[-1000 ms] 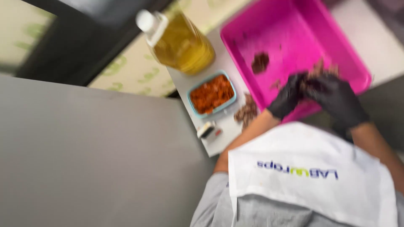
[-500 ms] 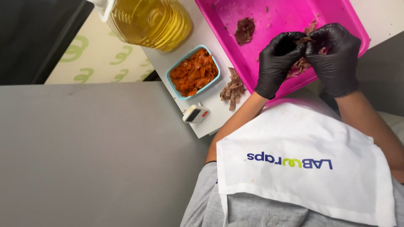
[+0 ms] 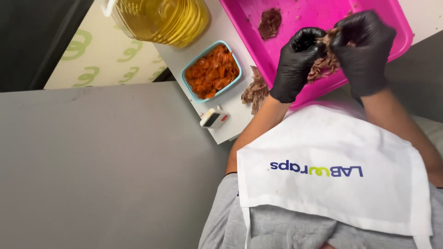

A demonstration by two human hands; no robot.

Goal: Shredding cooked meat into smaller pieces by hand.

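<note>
- Now, a clump of shredded meat (image 3: 326,64) is pinched between both gloved hands, held over the near edge of the pink tray (image 3: 302,18).
- Left hand (image 3: 295,62): its fingers are curled and pressed onto the left side of the meat, in a black glove.
- Right hand (image 3: 362,46): its fingers are bent over the top and right of the same meat and pressed onto it, also in a black glove.
- A darker meat piece (image 3: 270,23) is seen lying alone inside the tray, apart from the hands.
- A small meat pile (image 3: 255,90) is seen on the white counter (image 3: 221,25), just beside the tray's left edge.
- A blue-rimmed dish (image 3: 212,71) of orange slices is set left of that pile.
- An oil jug (image 3: 161,18) stands beyond the dish.
- A small white timer (image 3: 213,118) lies near the counter's front edge.
- A white apron (image 3: 332,170) is seen below the arms.
</note>
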